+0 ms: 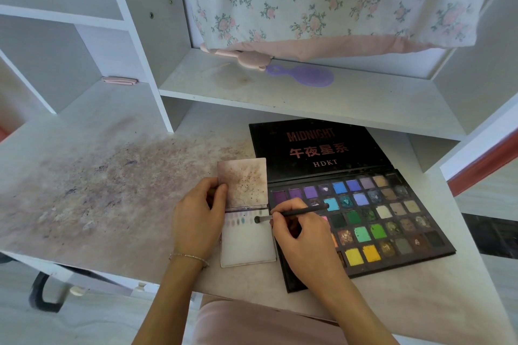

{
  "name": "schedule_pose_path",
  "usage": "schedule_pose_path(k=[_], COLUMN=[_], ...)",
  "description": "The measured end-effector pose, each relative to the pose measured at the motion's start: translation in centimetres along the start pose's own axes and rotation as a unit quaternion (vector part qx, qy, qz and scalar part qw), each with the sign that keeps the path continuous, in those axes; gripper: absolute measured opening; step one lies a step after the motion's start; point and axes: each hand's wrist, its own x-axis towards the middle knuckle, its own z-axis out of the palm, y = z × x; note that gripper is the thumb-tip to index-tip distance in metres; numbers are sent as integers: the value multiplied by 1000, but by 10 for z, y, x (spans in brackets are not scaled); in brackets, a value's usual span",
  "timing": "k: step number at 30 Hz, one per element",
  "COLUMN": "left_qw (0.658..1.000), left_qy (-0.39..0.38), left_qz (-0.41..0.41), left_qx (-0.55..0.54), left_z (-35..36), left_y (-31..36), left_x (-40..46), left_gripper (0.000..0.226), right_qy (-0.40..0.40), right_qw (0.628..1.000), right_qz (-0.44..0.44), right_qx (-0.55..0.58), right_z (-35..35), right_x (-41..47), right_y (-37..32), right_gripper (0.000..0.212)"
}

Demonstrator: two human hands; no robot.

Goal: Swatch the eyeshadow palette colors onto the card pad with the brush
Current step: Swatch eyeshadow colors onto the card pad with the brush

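A small white card pad point(248, 244) lies on the desk, its stained cover flipped up. Several pale swatches run along the top of the open page. My left hand point(197, 221) holds the pad's left edge, thumb on the raised cover. To the right of the pad lies the open black eyeshadow palette point(372, 221) with many coloured pans. My right hand point(301, 238) pinches a thin black brush point(291, 213). The brush's dark tip touches the page just right of the swatches.
The desk top point(106, 185) to the left is smeared with powder stains. A shelf above holds a purple hairbrush point(302, 75) and a pink object point(244, 57). Floral cloth point(322, 0) hangs behind it. The palette's lid point(314, 148) lies flat under the shelf.
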Motion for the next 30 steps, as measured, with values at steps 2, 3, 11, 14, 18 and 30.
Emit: schedule_pose_path(k=[2, 3, 11, 14, 18, 30], left_qw=[1000, 1000, 1000, 1000, 1000, 1000], left_qy=[2, 4, 1, 4, 4, 7], left_qz=[1, 1, -2, 2, 3, -6], left_qx=[1, 2, 2, 2, -1, 5], left_z=[0, 0, 0, -1, -1, 0], left_y=[0, 1, 0, 1, 0, 1], left_x=[0, 0, 0, 0, 0, 0], left_gripper=[12, 11, 12, 11, 10, 10], right_qy=[-4, -4, 132, 155, 193, 366], right_qw=[1000, 1000, 989, 983, 976, 925], right_qz=[3, 3, -18, -14, 9, 97], right_qx=[2, 2, 69, 96, 99, 6], right_z=[0, 0, -4, -12, -34, -113], right_x=[0, 0, -4, -8, -11, -8], right_y=[0, 0, 1, 5, 17, 71], right_gripper=[27, 27, 28, 29, 27, 10])
